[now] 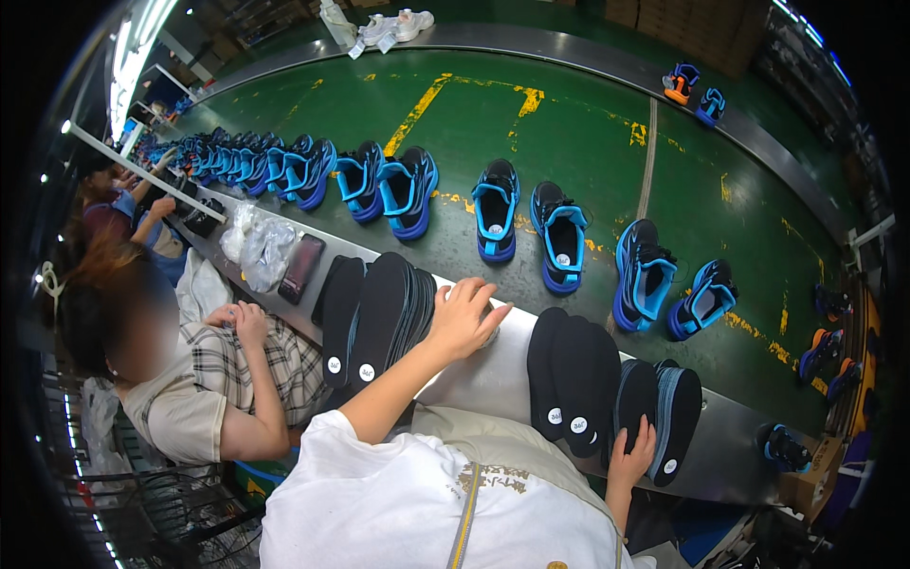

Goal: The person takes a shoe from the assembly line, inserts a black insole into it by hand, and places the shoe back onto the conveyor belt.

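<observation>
My left hand (464,320) lies over the metal ledge, its fingers stretched and apart, gripping nothing that I can see. Just to its left stand stacks of black insoles (384,303) with round white stickers at the heels. My right hand (632,457) rests with extended fingers against another pile of insoles (629,403) at the right. A stack with blue-grey edges (676,417) adjoins it on the right. Between my hands, two more black insoles (580,379) lie side by side, their near ends toward me.
Beyond the ledge (502,365), black and blue sneakers (410,190) stand in a long row on the green conveyor (559,123). A dark phone (301,268) and clear plastic bags (261,248) lie left. A co-worker (209,379) sits close at my left. A cardboard box (813,479) stands right.
</observation>
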`<move>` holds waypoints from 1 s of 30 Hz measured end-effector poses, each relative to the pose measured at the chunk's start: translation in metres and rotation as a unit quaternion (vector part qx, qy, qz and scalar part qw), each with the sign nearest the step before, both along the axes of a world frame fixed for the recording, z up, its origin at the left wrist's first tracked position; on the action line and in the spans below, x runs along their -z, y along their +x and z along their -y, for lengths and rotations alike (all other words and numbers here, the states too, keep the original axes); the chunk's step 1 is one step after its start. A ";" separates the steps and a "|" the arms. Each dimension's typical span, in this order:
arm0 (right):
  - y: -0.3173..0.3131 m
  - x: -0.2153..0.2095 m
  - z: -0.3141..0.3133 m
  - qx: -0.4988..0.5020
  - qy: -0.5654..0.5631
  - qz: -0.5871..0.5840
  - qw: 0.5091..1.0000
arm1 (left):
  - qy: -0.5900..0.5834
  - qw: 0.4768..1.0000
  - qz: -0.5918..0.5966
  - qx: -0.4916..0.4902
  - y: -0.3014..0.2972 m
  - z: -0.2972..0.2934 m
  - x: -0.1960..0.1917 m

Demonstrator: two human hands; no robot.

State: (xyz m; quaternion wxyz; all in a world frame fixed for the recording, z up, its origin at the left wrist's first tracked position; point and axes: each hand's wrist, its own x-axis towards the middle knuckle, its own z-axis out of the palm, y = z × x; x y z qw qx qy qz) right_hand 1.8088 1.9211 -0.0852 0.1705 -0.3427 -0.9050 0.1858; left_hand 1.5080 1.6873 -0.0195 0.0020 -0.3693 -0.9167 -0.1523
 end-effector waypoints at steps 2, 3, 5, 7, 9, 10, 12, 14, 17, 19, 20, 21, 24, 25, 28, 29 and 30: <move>0.002 0.000 -0.003 0.002 0.005 0.000 1.000 | -0.025 0.999 -0.031 -0.011 0.010 -0.003 -0.016; 0.002 0.000 -0.003 0.002 0.000 0.000 1.000 | -0.024 0.999 -0.033 -0.014 0.013 0.000 -0.015; 0.002 0.000 -0.002 0.000 -0.004 -0.002 1.000 | -0.054 0.995 -0.076 0.022 0.017 0.006 -0.010; 0.000 0.001 0.001 0.002 -0.005 -0.001 1.000 | -0.057 0.997 -0.053 0.007 0.015 0.008 -0.006; 0.003 0.005 0.002 -0.002 -0.007 0.002 1.000 | -0.054 0.998 -0.012 -0.007 0.007 0.008 -0.006; 0.004 0.005 -0.002 0.003 -0.002 0.005 1.000 | -0.046 0.999 0.012 -0.010 -0.002 0.002 -0.026; 0.009 0.005 -0.007 0.015 0.000 0.007 1.000 | -0.026 0.999 -0.041 -0.022 -0.013 -0.012 -0.099; 0.014 0.002 -0.015 0.004 -0.025 0.014 1.000 | 0.041 0.993 -0.112 -0.021 -0.016 -0.016 -0.155; 0.015 -0.020 -0.021 -0.033 -0.114 0.041 0.992 | -0.139 0.988 0.008 0.071 -0.003 -0.027 -0.142; 0.013 -0.028 -0.023 -0.069 -0.154 0.056 0.984 | -0.111 0.981 0.074 0.143 0.002 -0.009 -0.122; 0.013 -0.028 -0.027 -0.075 -0.168 0.066 0.981 | -0.082 0.982 0.072 0.151 -0.008 -0.006 -0.111; 0.014 -0.028 -0.029 -0.083 -0.159 0.058 0.982 | -0.060 0.991 0.014 0.122 -0.017 -0.008 -0.118; 0.018 -0.031 -0.029 -0.037 -0.167 0.081 0.982 | 0.010 0.995 -0.052 0.078 -0.019 -0.022 -0.143; 0.017 -0.030 -0.028 -0.042 -0.171 0.058 0.983 | -0.001 0.989 -0.017 0.146 -0.006 -0.018 -0.132; 0.018 -0.026 -0.024 -0.043 -0.154 0.042 0.986 | -0.005 0.973 0.093 0.209 0.001 -0.011 -0.129; 0.021 -0.026 -0.028 -0.045 -0.146 0.039 0.987 | -0.012 0.984 0.053 0.173 -0.012 -0.008 -0.127; 0.023 -0.025 -0.028 -0.039 -0.149 0.040 0.987 | -0.020 0.988 0.031 0.148 -0.011 -0.011 -0.134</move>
